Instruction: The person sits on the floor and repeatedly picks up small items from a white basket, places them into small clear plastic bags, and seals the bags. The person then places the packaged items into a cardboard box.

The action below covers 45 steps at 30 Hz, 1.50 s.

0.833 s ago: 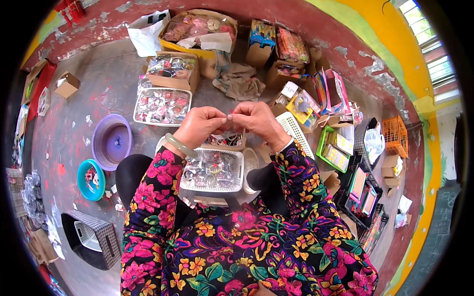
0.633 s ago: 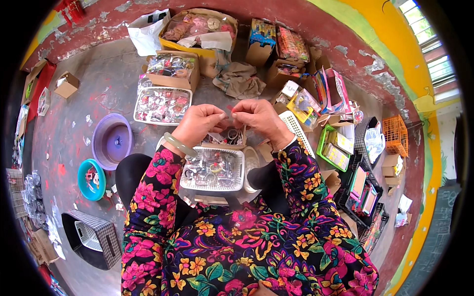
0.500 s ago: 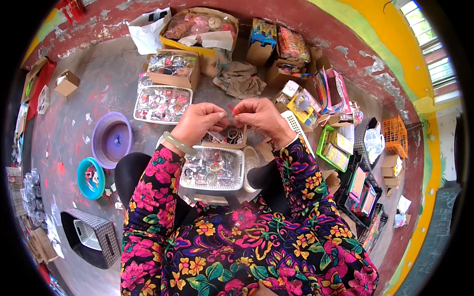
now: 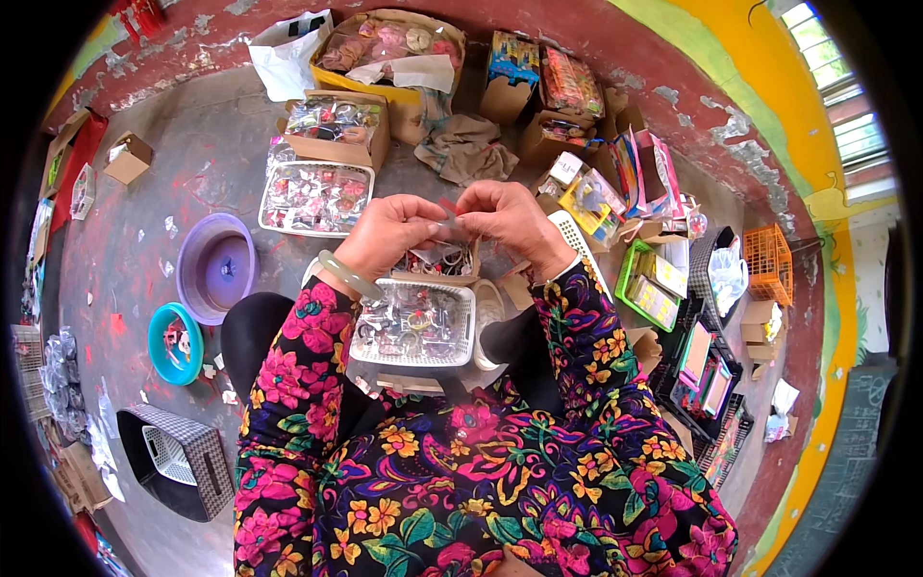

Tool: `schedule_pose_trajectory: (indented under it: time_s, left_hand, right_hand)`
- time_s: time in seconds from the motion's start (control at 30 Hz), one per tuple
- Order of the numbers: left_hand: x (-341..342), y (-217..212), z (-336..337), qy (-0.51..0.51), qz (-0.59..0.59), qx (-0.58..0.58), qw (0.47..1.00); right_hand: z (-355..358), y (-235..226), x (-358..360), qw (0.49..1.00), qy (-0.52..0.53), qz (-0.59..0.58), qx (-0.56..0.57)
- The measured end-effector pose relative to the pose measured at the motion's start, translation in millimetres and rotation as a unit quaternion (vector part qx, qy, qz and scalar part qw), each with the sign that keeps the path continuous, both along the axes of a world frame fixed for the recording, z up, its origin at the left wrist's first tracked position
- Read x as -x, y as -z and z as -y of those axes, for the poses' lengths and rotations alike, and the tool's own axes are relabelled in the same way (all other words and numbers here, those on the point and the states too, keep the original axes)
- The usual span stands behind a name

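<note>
Hands are meeting above a white slotted basket [image 4: 413, 325] resting on the person's lap, seen from a head camera looking down. Compared with the views a moment earlier, both hands are sitting in almost the same place, with the fingers only slightly reworked, so the fiddly pinching work appears to be continuing rather than finished. The left hand [image 4: 385, 234] and right hand [image 4: 514, 223] are both curled nearly closed, fingertips pinching a small clear packet [image 4: 452, 227] between them. That packet is lying roughly level, its long axis running left to right from one hand to the other; what is inside is too small to tell. A second white basket [image 4: 315, 197] of similar wrapped pieces is sitting farther out on the floor, with a purple bowl [image 4: 216, 267] to the left.
</note>
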<state>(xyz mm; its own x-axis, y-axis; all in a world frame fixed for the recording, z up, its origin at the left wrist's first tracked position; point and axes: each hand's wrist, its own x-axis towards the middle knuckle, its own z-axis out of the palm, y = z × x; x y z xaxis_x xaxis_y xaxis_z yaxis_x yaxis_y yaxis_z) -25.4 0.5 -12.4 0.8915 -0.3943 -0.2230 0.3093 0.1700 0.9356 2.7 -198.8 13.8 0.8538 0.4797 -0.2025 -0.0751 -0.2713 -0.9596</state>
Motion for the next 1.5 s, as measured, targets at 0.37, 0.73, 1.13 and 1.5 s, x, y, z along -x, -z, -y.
schedule_pose_trajectory:
  time_s: [0.37,0.73,1.13,1.5]
  left_hand:
    - [3,4,8,-0.016,0.056,-0.043,0.997]
    - [4,-3,8,-0.239,0.573,-0.369,0.692]
    - [6,1,13,-0.213,0.594,-0.362,0.686]
    - [7,1,19,-0.191,0.603,-0.343,0.694]
  right_hand:
    - [-6,9,2,0.998,-0.025,0.048,-0.019]
    - [-10,-1,2,0.937,0.105,-0.241,-0.228]
    - [-13,4,5,0.951,0.111,-0.192,-0.216]
    - [-19,16,7,0.939,0.110,-0.202,-0.256]
